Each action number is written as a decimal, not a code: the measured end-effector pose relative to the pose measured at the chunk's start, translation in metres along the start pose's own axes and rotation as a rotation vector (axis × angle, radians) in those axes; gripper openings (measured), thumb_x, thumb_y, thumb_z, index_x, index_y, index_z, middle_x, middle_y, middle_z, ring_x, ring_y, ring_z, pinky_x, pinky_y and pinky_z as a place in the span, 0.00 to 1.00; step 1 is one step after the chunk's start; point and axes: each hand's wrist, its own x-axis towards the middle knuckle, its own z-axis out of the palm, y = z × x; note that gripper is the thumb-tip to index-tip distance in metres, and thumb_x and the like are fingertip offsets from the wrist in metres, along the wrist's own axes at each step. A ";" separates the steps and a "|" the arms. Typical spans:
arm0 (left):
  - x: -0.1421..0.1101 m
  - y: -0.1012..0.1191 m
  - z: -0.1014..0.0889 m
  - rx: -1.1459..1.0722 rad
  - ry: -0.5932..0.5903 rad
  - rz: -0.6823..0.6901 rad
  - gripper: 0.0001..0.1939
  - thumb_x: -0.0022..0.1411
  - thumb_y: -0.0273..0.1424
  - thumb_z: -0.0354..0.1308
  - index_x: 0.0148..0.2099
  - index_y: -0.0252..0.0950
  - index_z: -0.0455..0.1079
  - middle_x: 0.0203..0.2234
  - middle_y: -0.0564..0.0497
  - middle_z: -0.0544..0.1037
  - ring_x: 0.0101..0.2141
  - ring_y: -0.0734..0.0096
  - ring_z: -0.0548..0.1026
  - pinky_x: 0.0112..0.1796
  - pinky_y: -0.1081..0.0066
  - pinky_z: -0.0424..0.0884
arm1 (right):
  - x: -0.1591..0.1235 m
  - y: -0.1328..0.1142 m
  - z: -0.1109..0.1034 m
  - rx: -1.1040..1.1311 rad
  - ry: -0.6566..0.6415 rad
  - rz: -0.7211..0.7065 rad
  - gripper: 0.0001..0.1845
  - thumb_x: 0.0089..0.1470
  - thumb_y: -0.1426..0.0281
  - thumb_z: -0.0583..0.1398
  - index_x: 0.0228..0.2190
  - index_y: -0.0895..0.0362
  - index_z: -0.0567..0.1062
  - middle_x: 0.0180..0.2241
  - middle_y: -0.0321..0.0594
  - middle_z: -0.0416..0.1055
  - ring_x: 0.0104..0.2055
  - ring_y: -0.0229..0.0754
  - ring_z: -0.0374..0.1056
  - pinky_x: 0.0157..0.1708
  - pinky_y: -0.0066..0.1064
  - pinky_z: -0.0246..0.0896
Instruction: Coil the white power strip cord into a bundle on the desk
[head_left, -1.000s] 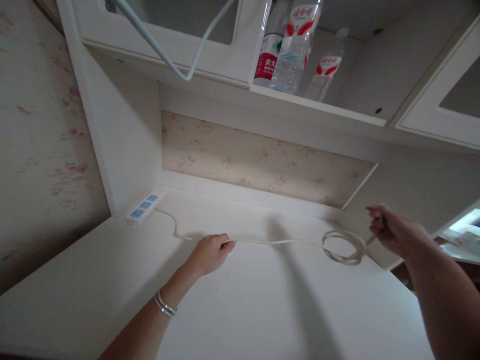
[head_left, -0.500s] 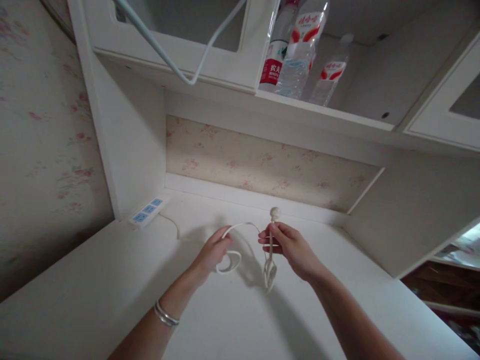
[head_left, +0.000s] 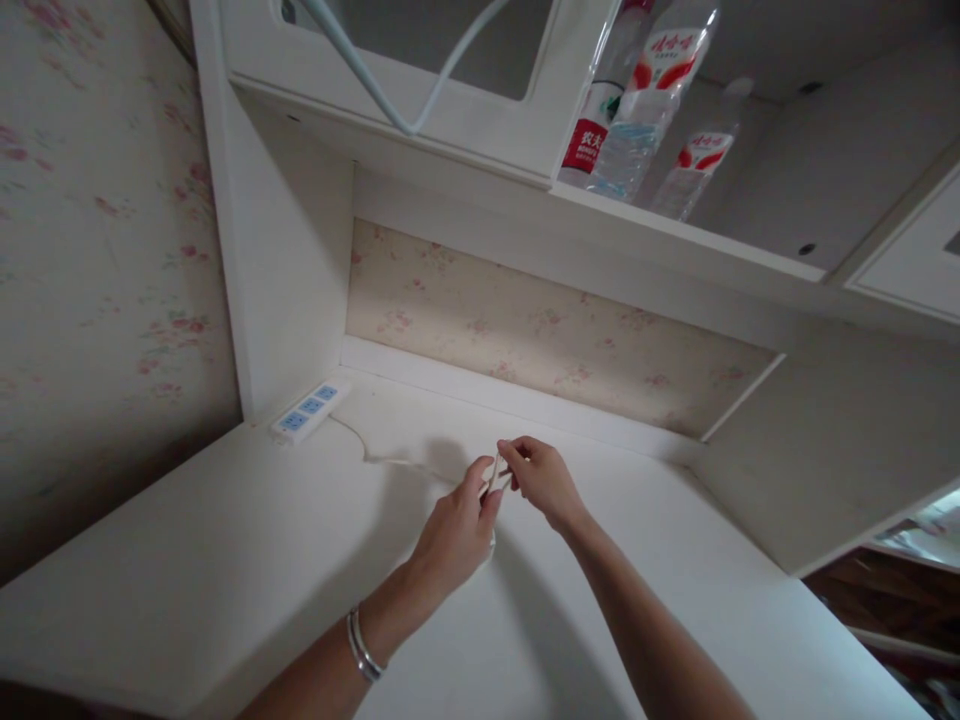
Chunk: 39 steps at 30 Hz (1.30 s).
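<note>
Near the centre of the frame, a pale cord [head_left: 401, 462] is held in both hands above the white counter [head_left: 300, 570]. Its gathered strands are gripped between the thumb and curled fingers of the left hand [head_left: 450, 535], while a part of it is pinched between the thumb and fingertips of the right hand [head_left: 551, 485]; which part is pinched cannot be told. A small loop shows just below the left hand. From the bundle, the cord is run leftward over the counter to the power strip [head_left: 309, 412], which is set at the left of the frame beside the upright panel [head_left: 292, 270]. For neat handling, the strands are probably best held flat and side by side in the left hand, with only light tension applied by the right, so that no kink is formed and the power strip is not dragged
</note>
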 end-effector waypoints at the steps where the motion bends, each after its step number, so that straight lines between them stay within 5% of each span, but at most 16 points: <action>1: 0.000 0.000 0.000 0.026 -0.003 0.037 0.21 0.66 0.32 0.42 0.61 0.40 0.53 0.46 0.46 0.73 0.43 0.66 0.73 0.43 0.67 0.68 | -0.004 0.004 0.002 0.061 -0.010 0.005 0.22 0.52 0.51 0.54 0.28 0.57 0.74 0.23 0.38 0.73 0.21 0.37 0.66 0.23 0.27 0.58; 7: 0.000 -0.008 0.004 0.201 -0.005 0.159 0.23 0.67 0.30 0.39 0.63 0.42 0.51 0.43 0.45 0.72 0.42 0.66 0.72 0.45 0.65 0.68 | -0.030 0.040 0.008 0.224 0.013 0.017 0.26 0.53 0.49 0.52 0.26 0.58 0.74 0.24 0.40 0.72 0.27 0.41 0.67 0.31 0.31 0.61; 14: 0.000 -0.011 0.007 0.245 -0.016 0.173 0.22 0.68 0.29 0.38 0.63 0.42 0.52 0.41 0.46 0.71 0.41 0.67 0.72 0.44 0.67 0.68 | -0.036 0.091 0.024 0.476 -0.088 0.191 0.27 0.51 0.54 0.56 0.47 0.59 0.72 0.35 0.42 0.74 0.35 0.42 0.68 0.39 0.36 0.64; 18: 0.001 -0.012 0.007 0.245 0.000 0.163 0.22 0.68 0.30 0.37 0.62 0.41 0.52 0.43 0.45 0.71 0.43 0.67 0.72 0.46 0.67 0.68 | -0.036 0.098 0.036 0.589 -0.142 0.185 0.34 0.50 0.57 0.58 0.56 0.58 0.64 0.51 0.46 0.67 0.43 0.44 0.68 0.44 0.38 0.63; 24: 0.004 -0.015 0.008 0.289 0.061 0.049 0.22 0.68 0.32 0.38 0.63 0.40 0.52 0.49 0.44 0.71 0.48 0.63 0.71 0.48 0.66 0.66 | -0.039 0.097 0.045 0.458 -0.020 0.153 0.42 0.53 0.56 0.55 0.63 0.51 0.42 0.55 0.42 0.63 0.53 0.46 0.64 0.50 0.40 0.60; 31: 0.004 -0.014 0.003 0.261 -0.037 -0.030 0.21 0.67 0.35 0.41 0.61 0.40 0.55 0.46 0.45 0.75 0.44 0.64 0.74 0.44 0.67 0.68 | -0.035 0.100 0.032 0.391 0.098 -0.050 0.39 0.50 0.59 0.59 0.61 0.49 0.53 0.63 0.41 0.49 0.62 0.48 0.50 0.58 0.45 0.48; 35: 0.001 -0.013 0.003 0.237 -0.105 0.084 0.18 0.67 0.32 0.40 0.56 0.40 0.62 0.47 0.48 0.75 0.46 0.67 0.73 0.48 0.68 0.66 | -0.040 0.094 0.024 0.305 0.045 -0.172 0.37 0.48 0.61 0.62 0.58 0.51 0.59 0.61 0.41 0.53 0.62 0.47 0.49 0.61 0.43 0.43; 39: -0.001 -0.014 0.006 0.193 -0.154 0.196 0.19 0.67 0.30 0.40 0.56 0.40 0.62 0.50 0.49 0.73 0.49 0.69 0.71 0.51 0.67 0.65 | -0.042 0.086 0.018 0.256 -0.041 -0.192 0.27 0.52 0.59 0.59 0.53 0.51 0.68 0.56 0.41 0.62 0.58 0.47 0.57 0.58 0.41 0.49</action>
